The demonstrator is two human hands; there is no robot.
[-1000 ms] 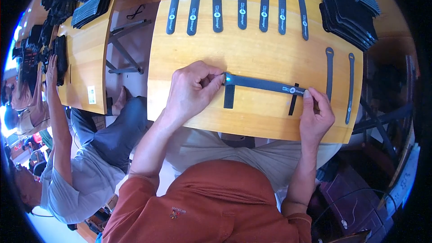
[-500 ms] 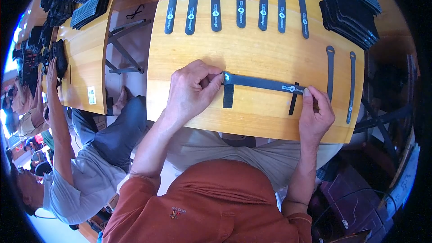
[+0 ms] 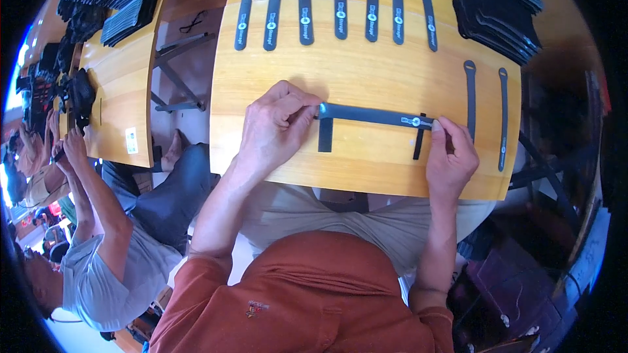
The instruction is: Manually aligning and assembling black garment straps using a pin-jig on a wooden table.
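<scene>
A dark grey hook-and-loop strap (image 3: 373,115) is stretched crosswise between my two hands, over the near part of the wooden table. My left hand (image 3: 276,124) pinches its left end, the one with the slotted head. Thumb and fingers of my right hand (image 3: 453,157) grip the rounded, printed right end. Beneath the strap, a wide black strip (image 3: 325,136) shows near the left end and a thinner black strip (image 3: 418,142) near the right end. Whether these strips touch the strap, I cannot tell. Two more straps, a left one (image 3: 470,95) and a right one (image 3: 502,117), lie lengthwise beyond my right hand.
Several matching straps (image 3: 340,6) lie in a row across the far part of the table (image 3: 366,75). Bundled black straps (image 3: 494,16) are stacked at the far right corner. To the left, a co-worker (image 3: 118,268) handles something dark at another table (image 3: 124,111) with more stacks.
My hands still hold the strap in nearly the same pose. The whole view has shifted slightly. The co-worker's arms have come lower, with both hands now together.
</scene>
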